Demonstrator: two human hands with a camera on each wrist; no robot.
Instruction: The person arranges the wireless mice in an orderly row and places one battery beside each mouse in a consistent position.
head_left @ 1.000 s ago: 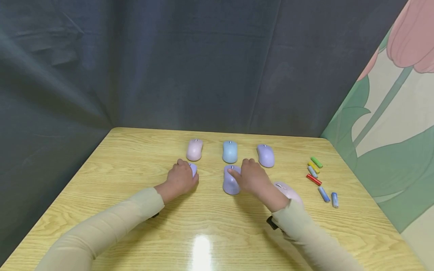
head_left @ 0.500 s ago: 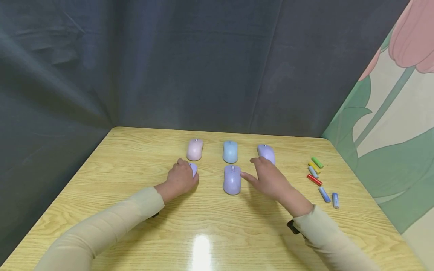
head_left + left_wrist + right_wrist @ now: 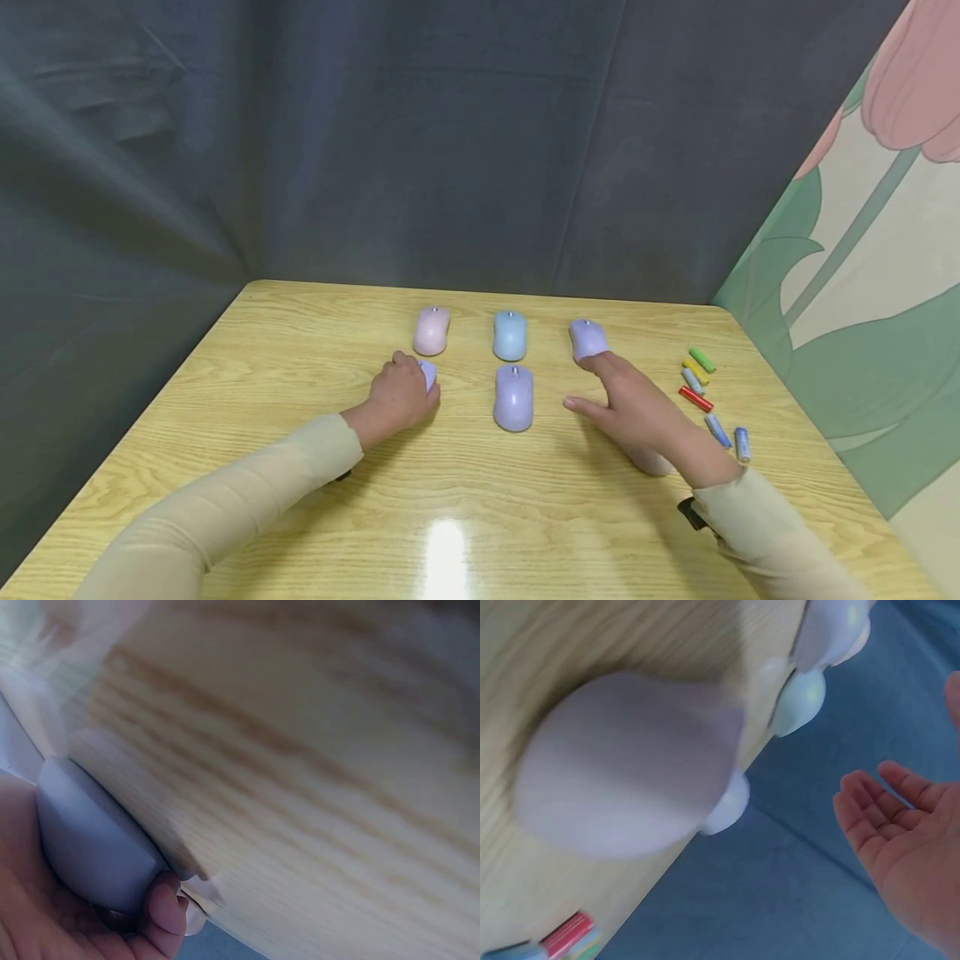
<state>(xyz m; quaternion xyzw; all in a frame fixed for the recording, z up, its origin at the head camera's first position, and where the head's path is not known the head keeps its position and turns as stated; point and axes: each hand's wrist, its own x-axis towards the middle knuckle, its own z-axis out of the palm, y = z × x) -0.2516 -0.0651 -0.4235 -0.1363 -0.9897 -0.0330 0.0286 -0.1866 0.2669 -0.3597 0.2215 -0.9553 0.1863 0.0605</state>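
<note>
My left hand (image 3: 397, 392) grips a purple computer mouse (image 3: 428, 374) on the table; in the left wrist view, thumb and fingers wrap around that mouse (image 3: 94, 832). Over a pink mouse (image 3: 651, 461) hovers my right hand (image 3: 645, 408), fingers extended and thumb spread, holding nothing. The right wrist view has this pink mouse (image 3: 622, 772) on the tabletop, with the right hand (image 3: 915, 855) apart from it. Between the hands lies another purple mouse (image 3: 513, 400). My right fingertips overlap the near end of the back-right purple mouse (image 3: 588, 337) in the head view; contact is unclear.
A pink mouse (image 3: 431, 331) and a blue mouse (image 3: 509, 336) sit in the back row. Several small coloured batteries, among them a red battery (image 3: 696, 399), lie on the right of the wooden table (image 3: 255, 358). A dark curtain (image 3: 450, 150) hangs behind it.
My right hand has drawn away from the middle purple mouse, moving right and slightly nearer, over the front pink mouse. The left hand stays on its mouse.
</note>
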